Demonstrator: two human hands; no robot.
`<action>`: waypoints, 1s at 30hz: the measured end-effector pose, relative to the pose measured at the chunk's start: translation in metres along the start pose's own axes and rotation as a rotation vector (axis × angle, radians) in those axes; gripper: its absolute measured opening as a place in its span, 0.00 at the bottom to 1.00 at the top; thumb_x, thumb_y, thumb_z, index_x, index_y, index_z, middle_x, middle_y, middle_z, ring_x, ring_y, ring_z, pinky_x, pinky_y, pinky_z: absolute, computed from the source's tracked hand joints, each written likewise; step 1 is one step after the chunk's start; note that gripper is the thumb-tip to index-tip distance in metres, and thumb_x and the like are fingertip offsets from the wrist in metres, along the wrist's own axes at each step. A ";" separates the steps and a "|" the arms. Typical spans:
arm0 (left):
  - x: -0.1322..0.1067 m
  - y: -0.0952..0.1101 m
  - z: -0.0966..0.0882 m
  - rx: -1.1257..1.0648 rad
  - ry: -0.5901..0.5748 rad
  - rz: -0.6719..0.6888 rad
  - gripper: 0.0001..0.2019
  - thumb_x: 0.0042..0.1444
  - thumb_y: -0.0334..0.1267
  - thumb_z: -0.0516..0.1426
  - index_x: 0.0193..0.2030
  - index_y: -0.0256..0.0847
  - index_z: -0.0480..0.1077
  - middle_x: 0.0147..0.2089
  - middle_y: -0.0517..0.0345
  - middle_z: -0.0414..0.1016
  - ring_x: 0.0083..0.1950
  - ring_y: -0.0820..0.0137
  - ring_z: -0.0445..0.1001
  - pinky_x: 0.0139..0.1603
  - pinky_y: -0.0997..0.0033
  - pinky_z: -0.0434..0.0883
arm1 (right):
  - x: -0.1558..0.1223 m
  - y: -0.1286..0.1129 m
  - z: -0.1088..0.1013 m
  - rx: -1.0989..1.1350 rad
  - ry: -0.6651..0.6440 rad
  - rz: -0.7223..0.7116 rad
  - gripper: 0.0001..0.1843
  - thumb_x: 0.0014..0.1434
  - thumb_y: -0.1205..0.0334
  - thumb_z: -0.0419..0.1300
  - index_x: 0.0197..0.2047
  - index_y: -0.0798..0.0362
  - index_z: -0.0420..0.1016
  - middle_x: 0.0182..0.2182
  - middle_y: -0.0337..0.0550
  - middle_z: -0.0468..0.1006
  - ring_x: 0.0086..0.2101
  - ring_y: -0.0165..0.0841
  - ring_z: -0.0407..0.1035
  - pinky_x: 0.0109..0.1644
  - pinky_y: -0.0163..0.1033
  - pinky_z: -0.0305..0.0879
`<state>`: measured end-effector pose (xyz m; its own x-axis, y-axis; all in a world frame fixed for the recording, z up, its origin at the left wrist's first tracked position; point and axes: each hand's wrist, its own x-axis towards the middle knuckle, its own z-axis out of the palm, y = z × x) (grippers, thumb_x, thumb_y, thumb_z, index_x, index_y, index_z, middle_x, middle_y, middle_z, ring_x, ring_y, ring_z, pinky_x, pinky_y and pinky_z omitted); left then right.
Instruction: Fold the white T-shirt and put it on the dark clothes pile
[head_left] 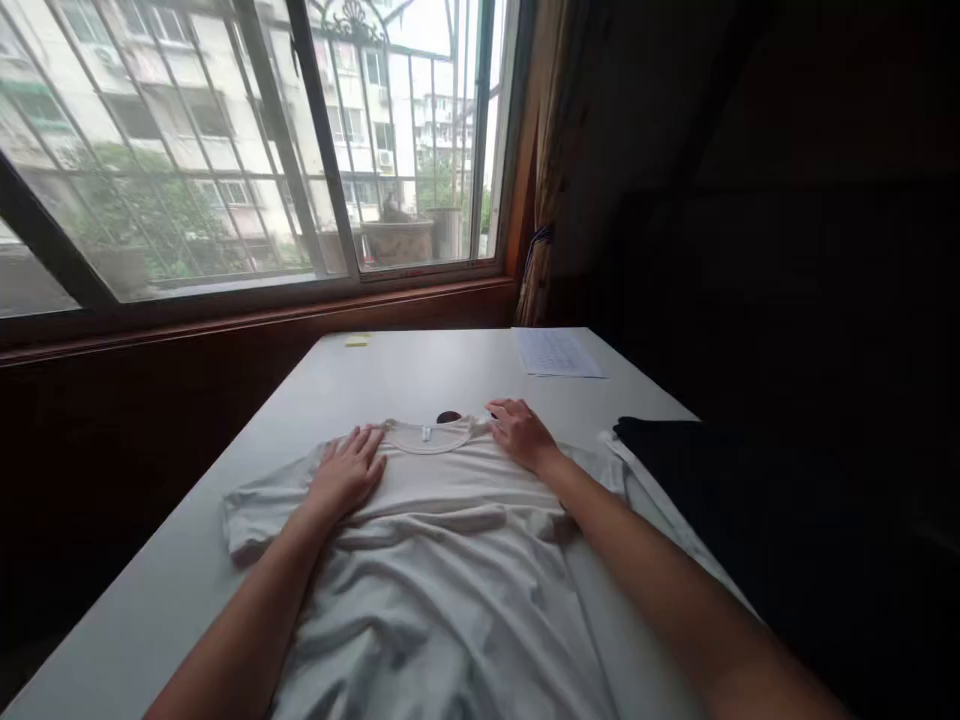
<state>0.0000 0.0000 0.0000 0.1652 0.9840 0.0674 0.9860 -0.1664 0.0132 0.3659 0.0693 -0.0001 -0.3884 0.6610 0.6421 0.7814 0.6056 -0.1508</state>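
A white T-shirt (442, 570) lies face up on the white table, its collar towards the far side and its lower body wrinkled. My left hand (349, 468) rests flat on it by the shoulder left of the neckline, fingers spread. At the shoulder on the other side, my right hand (523, 432) has its fingers bent together at the fabric's edge, closed on the shirt. A small label (427, 433) shows inside the collar. Just behind the neckline is a dark rounded thing (448, 416), partly covered by the shirt.
Printed paper sheets (559, 352) lie at the table's (420, 370) far right corner, a yellow sticky note pad (358, 341) at the far left. Dark cloth (675, 470) covers the right edge, with white fabric beside it. A barred window (337, 150) and a tied curtain (540, 250) stand beyond.
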 end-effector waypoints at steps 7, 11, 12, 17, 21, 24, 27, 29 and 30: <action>-0.001 0.000 0.000 -0.005 -0.009 -0.001 0.30 0.73 0.50 0.40 0.77 0.44 0.49 0.79 0.54 0.44 0.79 0.57 0.44 0.75 0.41 0.48 | -0.004 -0.009 -0.009 0.203 -0.205 -0.250 0.17 0.67 0.68 0.56 0.54 0.47 0.81 0.54 0.42 0.81 0.54 0.37 0.73 0.64 0.46 0.69; -0.001 0.000 0.001 -0.011 -0.007 0.002 0.29 0.73 0.50 0.40 0.77 0.45 0.48 0.79 0.54 0.44 0.79 0.58 0.43 0.75 0.42 0.46 | -0.004 -0.007 -0.004 0.077 -0.306 -0.212 0.21 0.70 0.62 0.54 0.63 0.49 0.75 0.63 0.43 0.74 0.62 0.39 0.68 0.69 0.48 0.62; -0.001 0.000 0.001 -0.013 -0.006 0.003 0.29 0.73 0.50 0.40 0.77 0.46 0.48 0.79 0.54 0.44 0.79 0.58 0.43 0.75 0.42 0.46 | -0.004 -0.005 -0.002 0.042 -0.329 -0.195 0.23 0.70 0.60 0.53 0.66 0.49 0.72 0.65 0.43 0.71 0.64 0.40 0.66 0.70 0.48 0.60; -0.001 -0.003 0.002 -0.017 0.001 -0.005 0.30 0.72 0.51 0.41 0.77 0.45 0.50 0.79 0.54 0.44 0.79 0.57 0.43 0.75 0.42 0.46 | -0.005 0.004 0.003 -0.030 -0.452 -0.133 0.28 0.73 0.52 0.48 0.73 0.47 0.61 0.71 0.38 0.62 0.69 0.42 0.56 0.73 0.51 0.54; -0.001 -0.006 0.003 -0.020 0.012 -0.026 0.30 0.72 0.51 0.41 0.76 0.42 0.51 0.79 0.51 0.47 0.79 0.57 0.45 0.75 0.44 0.47 | -0.006 0.005 0.001 -0.033 -0.510 -0.090 0.30 0.74 0.48 0.46 0.75 0.44 0.56 0.72 0.37 0.58 0.70 0.43 0.53 0.73 0.54 0.53; -0.001 -0.007 0.003 -0.022 0.035 -0.042 0.31 0.72 0.51 0.42 0.77 0.41 0.50 0.78 0.48 0.47 0.78 0.55 0.46 0.75 0.43 0.48 | -0.006 0.002 -0.003 -0.015 -0.499 -0.078 0.30 0.73 0.48 0.47 0.75 0.44 0.57 0.72 0.39 0.59 0.70 0.43 0.53 0.72 0.55 0.53; -0.001 -0.006 0.002 -0.011 0.076 -0.002 0.30 0.72 0.48 0.43 0.77 0.44 0.50 0.79 0.51 0.45 0.78 0.50 0.46 0.73 0.39 0.53 | -0.006 -0.003 -0.008 0.023 -0.434 -0.107 0.30 0.71 0.52 0.52 0.73 0.47 0.60 0.71 0.43 0.61 0.69 0.43 0.55 0.72 0.54 0.54; -0.001 -0.003 0.000 0.012 0.124 0.082 0.28 0.71 0.43 0.44 0.76 0.46 0.52 0.79 0.53 0.45 0.78 0.48 0.46 0.71 0.35 0.55 | -0.006 -0.006 -0.011 0.053 -0.372 -0.160 0.27 0.69 0.56 0.55 0.70 0.48 0.67 0.68 0.44 0.66 0.68 0.44 0.58 0.72 0.54 0.55; -0.001 0.000 0.000 0.024 0.146 0.134 0.28 0.70 0.41 0.44 0.75 0.45 0.54 0.79 0.53 0.47 0.78 0.48 0.46 0.70 0.34 0.55 | -0.006 -0.008 -0.012 0.070 -0.342 -0.190 0.25 0.68 0.58 0.56 0.67 0.48 0.70 0.67 0.44 0.69 0.67 0.43 0.59 0.72 0.54 0.55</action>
<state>-0.0002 -0.0010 0.0003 0.2918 0.9329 0.2109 0.9559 -0.2924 -0.0292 0.3678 0.0554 0.0059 -0.6724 0.6367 0.3776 0.6496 0.7521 -0.1115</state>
